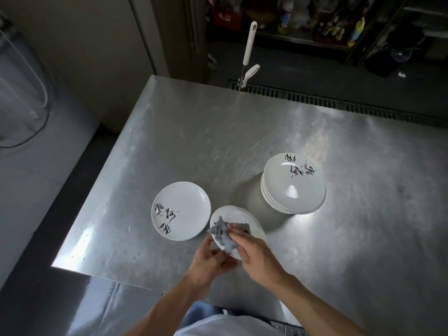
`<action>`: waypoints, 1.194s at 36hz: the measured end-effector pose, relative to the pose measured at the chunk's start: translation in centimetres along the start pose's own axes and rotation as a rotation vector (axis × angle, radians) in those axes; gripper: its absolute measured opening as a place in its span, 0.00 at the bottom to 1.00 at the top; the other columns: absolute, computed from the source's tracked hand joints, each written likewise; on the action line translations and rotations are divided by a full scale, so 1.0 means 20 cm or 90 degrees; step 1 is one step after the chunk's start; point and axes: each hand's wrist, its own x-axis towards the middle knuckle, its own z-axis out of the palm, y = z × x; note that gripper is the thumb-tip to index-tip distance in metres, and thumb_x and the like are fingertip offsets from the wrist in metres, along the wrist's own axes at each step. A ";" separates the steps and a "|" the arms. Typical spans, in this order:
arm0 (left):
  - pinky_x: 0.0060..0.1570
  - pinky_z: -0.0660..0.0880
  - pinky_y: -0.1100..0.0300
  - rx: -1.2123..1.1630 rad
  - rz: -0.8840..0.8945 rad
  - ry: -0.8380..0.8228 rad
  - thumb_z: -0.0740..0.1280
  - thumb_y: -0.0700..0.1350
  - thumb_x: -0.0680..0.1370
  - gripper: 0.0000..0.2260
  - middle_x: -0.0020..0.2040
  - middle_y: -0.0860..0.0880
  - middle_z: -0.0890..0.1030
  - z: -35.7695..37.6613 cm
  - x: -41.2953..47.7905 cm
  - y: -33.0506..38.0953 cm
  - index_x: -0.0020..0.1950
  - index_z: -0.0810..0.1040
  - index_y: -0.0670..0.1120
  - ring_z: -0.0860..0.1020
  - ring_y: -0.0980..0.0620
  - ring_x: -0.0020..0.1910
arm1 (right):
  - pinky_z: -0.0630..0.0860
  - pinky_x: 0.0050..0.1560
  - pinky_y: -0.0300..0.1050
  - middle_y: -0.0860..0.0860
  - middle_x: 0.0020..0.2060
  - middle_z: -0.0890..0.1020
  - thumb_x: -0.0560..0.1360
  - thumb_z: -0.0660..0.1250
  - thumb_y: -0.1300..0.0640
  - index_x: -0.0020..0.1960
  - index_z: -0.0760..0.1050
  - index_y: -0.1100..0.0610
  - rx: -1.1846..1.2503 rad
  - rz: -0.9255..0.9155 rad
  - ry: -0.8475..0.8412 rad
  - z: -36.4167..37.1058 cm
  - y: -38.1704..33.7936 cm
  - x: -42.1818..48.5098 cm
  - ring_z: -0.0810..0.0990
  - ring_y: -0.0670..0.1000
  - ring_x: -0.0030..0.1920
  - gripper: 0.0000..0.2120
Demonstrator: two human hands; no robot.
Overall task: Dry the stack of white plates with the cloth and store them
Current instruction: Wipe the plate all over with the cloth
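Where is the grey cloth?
In the head view, the grey cloth sits on the held plate, under the right hand, just right of the lone plate.

Table (169,132) is bare metal, brushed and pretty scuffed, with swirly scratches all over and bright glare patches. The lone plate (186,202) and the stack (294,187) are glossy white, smooth and glazed-looking, throwing sharp highlights. The held plate (242,215) looks the same smooth white. Cloth (221,232) is grey, matt, soft and crumpled. Handle (249,42) behind looks like smooth white plastic on a metal pole.
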 end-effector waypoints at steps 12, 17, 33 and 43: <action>0.50 0.83 0.43 0.119 -0.060 -0.001 0.66 0.29 0.79 0.15 0.49 0.39 0.84 -0.05 -0.01 -0.02 0.64 0.74 0.41 0.83 0.44 0.42 | 0.58 0.77 0.38 0.47 0.75 0.69 0.74 0.64 0.75 0.72 0.74 0.55 -0.154 -0.100 -0.137 0.00 0.08 0.04 0.63 0.43 0.77 0.30; 0.50 0.83 0.44 0.120 -0.070 -0.017 0.66 0.30 0.79 0.14 0.47 0.39 0.81 -0.07 -0.03 -0.05 0.64 0.73 0.39 0.82 0.44 0.41 | 0.68 0.73 0.42 0.49 0.69 0.77 0.72 0.65 0.73 0.67 0.78 0.57 -0.158 -0.014 0.003 -0.06 0.10 0.08 0.74 0.48 0.71 0.26; 0.52 0.81 0.42 0.102 -0.039 -0.028 0.78 0.39 0.70 0.27 0.60 0.39 0.83 -0.05 0.02 0.03 0.67 0.74 0.43 0.81 0.35 0.60 | 0.71 0.66 0.36 0.48 0.63 0.81 0.73 0.65 0.72 0.65 0.80 0.54 -0.091 0.087 0.012 -0.05 0.06 0.10 0.78 0.47 0.65 0.25; 0.52 0.81 0.50 0.109 -0.020 -0.035 0.73 0.29 0.72 0.23 0.57 0.41 0.85 -0.06 -0.01 0.01 0.65 0.77 0.43 0.84 0.43 0.56 | 0.59 0.76 0.36 0.46 0.74 0.70 0.73 0.62 0.76 0.73 0.74 0.57 -0.123 -0.040 -0.049 0.07 -0.02 0.03 0.64 0.41 0.75 0.31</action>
